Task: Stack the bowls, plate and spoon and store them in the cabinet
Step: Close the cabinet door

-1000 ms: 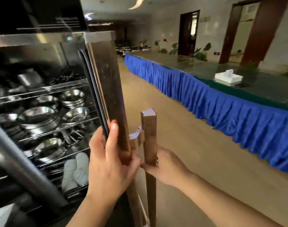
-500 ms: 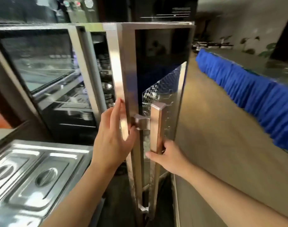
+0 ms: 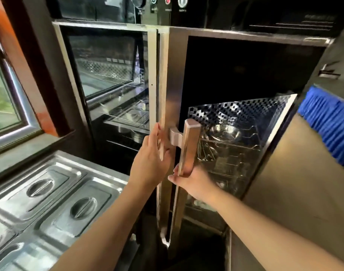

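Right hand (image 3: 194,182) gripping cabinet door handle (image 3: 189,147), left hand (image 3: 149,163) flat on door edge

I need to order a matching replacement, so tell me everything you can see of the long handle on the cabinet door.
The handle is a long, upright square bar with a brushed copper-coloured metal look and a flat bevelled top end. A short bracket near its top joins it to the steel frame of the glass cabinet door; a second mount shows near the bottom. The right hand grips it partway down. The left hand rests flat on the door's edge beside it, not touching the handle.
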### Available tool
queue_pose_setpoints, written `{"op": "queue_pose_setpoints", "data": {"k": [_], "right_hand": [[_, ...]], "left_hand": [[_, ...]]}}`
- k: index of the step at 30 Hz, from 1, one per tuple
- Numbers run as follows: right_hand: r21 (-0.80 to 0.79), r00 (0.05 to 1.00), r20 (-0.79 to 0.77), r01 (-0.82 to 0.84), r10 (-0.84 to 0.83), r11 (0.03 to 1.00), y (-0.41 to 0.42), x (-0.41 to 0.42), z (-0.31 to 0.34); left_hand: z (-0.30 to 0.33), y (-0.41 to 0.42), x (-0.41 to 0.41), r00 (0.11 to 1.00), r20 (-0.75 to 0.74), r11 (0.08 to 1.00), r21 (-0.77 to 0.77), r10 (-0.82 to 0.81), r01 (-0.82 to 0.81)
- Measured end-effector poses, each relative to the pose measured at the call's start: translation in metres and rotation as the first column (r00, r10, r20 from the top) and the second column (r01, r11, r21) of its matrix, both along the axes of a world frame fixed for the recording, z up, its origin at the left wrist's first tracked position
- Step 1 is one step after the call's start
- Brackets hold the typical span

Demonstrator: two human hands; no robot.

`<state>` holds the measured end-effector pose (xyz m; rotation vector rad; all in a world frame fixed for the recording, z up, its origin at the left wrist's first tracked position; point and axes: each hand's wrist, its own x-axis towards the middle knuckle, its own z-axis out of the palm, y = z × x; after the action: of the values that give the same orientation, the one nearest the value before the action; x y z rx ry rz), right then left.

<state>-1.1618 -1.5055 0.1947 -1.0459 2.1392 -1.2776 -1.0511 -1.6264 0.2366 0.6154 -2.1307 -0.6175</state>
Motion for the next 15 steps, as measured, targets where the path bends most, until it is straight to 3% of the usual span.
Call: {"op": "queue_pose_setpoints", "data": {"k": [7,15], "right_hand": [[-0.001,0.999,-0.015,-0.031,0.031,1.0,-0.093,-0.037,-0.001],[-0.05,0.994,0.043,0.104,-0.102,0.993,-0.18,-0.078,0.003]], "left_hand": [[-0.005,-0.087,-0.048,1.0,0.011,1.0,-0.008,0.002,-0.002],[-0.005,-0.186,-0.103,0.993,0.092,0.994,-0.07,-0.078,0.085]]}}
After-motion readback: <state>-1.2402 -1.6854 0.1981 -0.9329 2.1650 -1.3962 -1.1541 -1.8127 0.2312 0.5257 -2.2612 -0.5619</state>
